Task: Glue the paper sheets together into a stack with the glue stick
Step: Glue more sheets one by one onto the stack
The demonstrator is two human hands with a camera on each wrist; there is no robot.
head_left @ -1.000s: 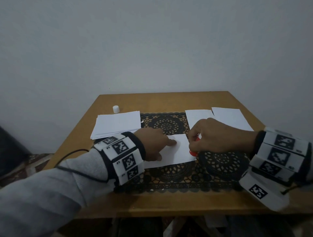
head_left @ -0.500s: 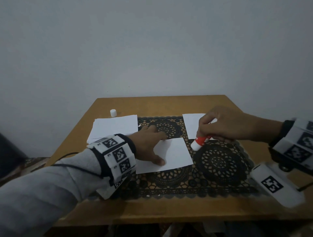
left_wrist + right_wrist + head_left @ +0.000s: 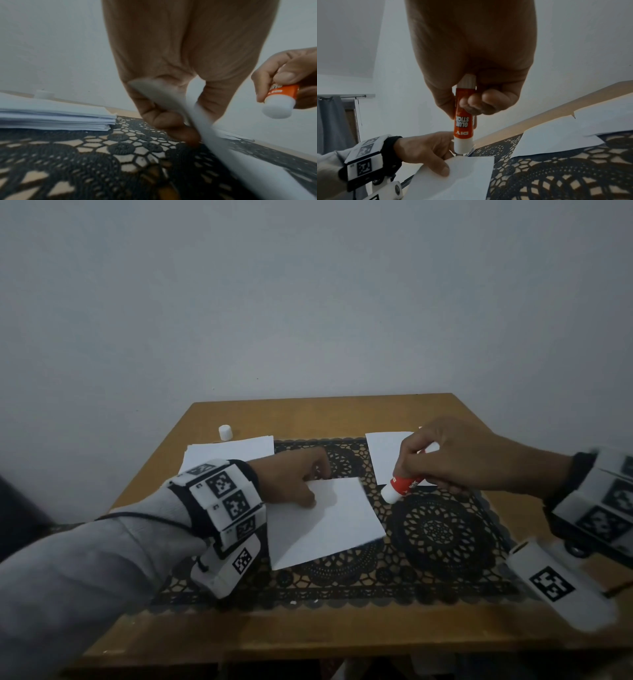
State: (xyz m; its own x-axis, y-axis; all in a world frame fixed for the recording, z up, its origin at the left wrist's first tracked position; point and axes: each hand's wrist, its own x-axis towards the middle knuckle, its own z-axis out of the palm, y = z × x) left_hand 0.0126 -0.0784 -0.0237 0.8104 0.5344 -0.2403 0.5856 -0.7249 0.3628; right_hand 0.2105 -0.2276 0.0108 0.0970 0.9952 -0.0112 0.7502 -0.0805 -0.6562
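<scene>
My left hand [image 3: 301, 481] pinches the far left edge of a white paper sheet [image 3: 325, 520] between thumb and fingers and lifts it tilted off the black lace mat [image 3: 442, 535]. The same sheet [image 3: 214, 143] rises past the left hand's fingers [image 3: 164, 121] in the left wrist view. My right hand [image 3: 442, 457] grips an uncapped red and white glue stick [image 3: 400, 486], its tip pointing down and left, just right of the sheet. In the right wrist view the glue stick [image 3: 464, 125] hangs above the sheet's corner [image 3: 464, 174]. A stack of white sheets [image 3: 229, 451] lies at the left.
The glue stick's white cap [image 3: 225, 432] stands on the wooden table [image 3: 325, 416] behind the stack. Two more white sheets [image 3: 385, 453] lie at the mat's far right, partly under my right hand. A wall rises just behind the table.
My right hand has lifted the glue stick off the sheet and moved it back and right. My left hand went from pressing the sheet flat to pinching its edge and raising it.
</scene>
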